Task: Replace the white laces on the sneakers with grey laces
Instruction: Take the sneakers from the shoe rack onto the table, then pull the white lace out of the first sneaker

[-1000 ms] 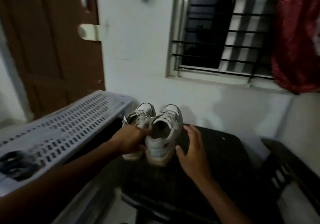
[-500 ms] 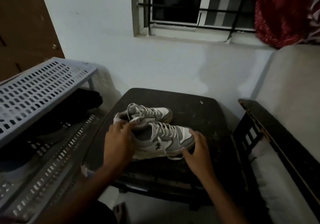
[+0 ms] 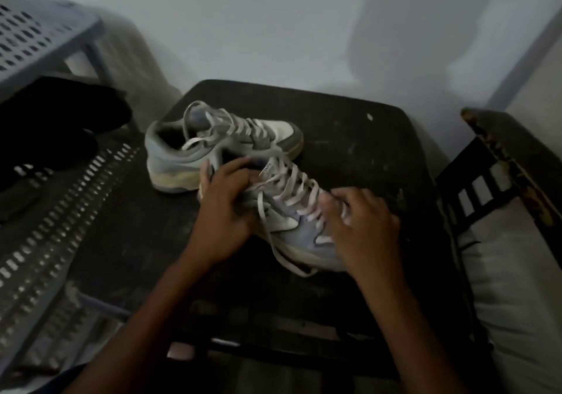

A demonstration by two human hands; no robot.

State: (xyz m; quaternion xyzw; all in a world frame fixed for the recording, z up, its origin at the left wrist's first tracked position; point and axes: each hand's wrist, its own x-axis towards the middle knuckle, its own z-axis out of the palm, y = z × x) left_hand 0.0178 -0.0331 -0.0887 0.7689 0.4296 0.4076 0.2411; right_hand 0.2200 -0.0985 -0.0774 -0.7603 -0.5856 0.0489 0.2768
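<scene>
Left hand (image 3: 223, 211) fingers curled, gripping near sneaker (image 3: 292, 226) at collar. Right hand (image 3: 363, 229) fingers bent over toe end, at white laces (image 3: 289, 192); grasp unclear. Second sneaker (image 3: 219, 147) just beyond left fingers, both on dark table (image 3: 365, 150).

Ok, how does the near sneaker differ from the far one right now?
The near sneaker is gripped by both hands, the left hand at its collar and the right hand over its toe; the far sneaker stands untouched. The near sneaker's lace end trails loose over its side toward the table; the far sneaker's lace ends lie across its collar. Both are grey and white, carry white laces, and point their toes to the right.
</scene>
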